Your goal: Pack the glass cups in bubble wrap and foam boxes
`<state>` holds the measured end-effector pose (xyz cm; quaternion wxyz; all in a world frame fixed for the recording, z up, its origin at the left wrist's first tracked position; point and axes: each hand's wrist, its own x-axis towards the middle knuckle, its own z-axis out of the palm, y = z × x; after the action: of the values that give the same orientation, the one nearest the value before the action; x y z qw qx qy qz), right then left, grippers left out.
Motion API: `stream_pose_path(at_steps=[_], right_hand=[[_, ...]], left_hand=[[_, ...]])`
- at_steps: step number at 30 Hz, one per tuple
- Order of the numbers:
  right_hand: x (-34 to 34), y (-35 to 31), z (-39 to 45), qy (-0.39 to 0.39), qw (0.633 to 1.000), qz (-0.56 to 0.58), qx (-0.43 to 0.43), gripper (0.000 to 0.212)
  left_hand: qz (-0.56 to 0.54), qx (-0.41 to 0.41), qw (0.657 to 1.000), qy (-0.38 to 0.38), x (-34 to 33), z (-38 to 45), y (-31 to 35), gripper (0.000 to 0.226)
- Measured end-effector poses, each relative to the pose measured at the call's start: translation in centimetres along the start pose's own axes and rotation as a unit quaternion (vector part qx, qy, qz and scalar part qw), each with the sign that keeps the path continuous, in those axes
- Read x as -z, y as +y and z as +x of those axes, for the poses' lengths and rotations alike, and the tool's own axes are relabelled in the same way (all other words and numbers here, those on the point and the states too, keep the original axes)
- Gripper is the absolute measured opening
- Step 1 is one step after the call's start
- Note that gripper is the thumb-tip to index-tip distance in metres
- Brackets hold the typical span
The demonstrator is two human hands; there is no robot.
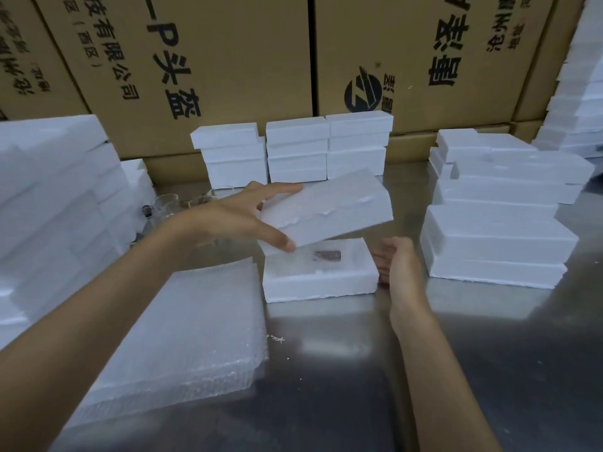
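Note:
A white foam box base sits on the steel table with a bubble-wrapped cup lying in its hollow. My left hand grips a white foam lid by its left end and holds it tilted just above the base. My right hand rests with loose fingers against the base's right end, holding nothing. A stack of bubble wrap sheets lies at the near left. Bare glass cups stand behind my left wrist, partly hidden.
Foam box stacks stand at the left, at the back centre and at the right. Tall printed cardboard cartons wall off the back. Bare steel tabletop lies near me.

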<state>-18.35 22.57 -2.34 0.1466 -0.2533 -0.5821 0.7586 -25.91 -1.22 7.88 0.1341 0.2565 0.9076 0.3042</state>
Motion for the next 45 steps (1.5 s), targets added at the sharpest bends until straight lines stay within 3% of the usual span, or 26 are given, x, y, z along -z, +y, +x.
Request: stream_pose_path(at_steps=[6, 11, 14, 27, 35, 38, 42, 45], right_hand=[[-0.1, -0.4, -0.9, -0.016, 0.999, 0.036, 0.017, 0.043], [-0.1, -0.6, -1.4, -0.08, 0.995, -0.019, 0.064, 0.029], [0.1, -0.2, -1.1, -0.068, 0.993, -0.052, 0.079, 0.019], [0.2, -0.1, -0.9, -0.079, 0.992, -0.05, 0.089, 0.013], [0.1, -0.2, -1.0, 0.003, 0.985, -0.087, 0.147, 0.01], [0.2, 0.0, -1.3, 0.05, 0.979, -0.115, 0.163, 0.017], [-0.1, 0.6, -2.1, 0.109, 0.965, -0.15, 0.185, 0.029], [-0.4, 1.2, -2.6, 0.118, 0.964, -0.175, 0.163, 0.035]], left_hand=[[0.037, 0.014, 0.999, 0.005, -2.5, -1.1, -1.9, 0.094], [0.059, 0.03, 0.998, 0.001, -3.1, -0.5, -1.7, 0.094], [0.077, 0.031, 0.996, -0.012, -3.3, -0.1, -1.6, 0.094], [-0.003, 0.022, 1.0, -0.014, -4.0, 0.3, -2.7, 0.09], [0.069, 0.012, 0.997, 0.017, -6.1, -0.2, -2.4, 0.104], [0.043, 0.003, 0.998, 0.042, -6.9, -0.3, -2.6, 0.105], [0.026, 0.006, 0.993, 0.116, -7.8, 1.2, -2.1, 0.102], [0.002, 0.005, 0.984, 0.18, -8.8, 3.8, -1.2, 0.087]])
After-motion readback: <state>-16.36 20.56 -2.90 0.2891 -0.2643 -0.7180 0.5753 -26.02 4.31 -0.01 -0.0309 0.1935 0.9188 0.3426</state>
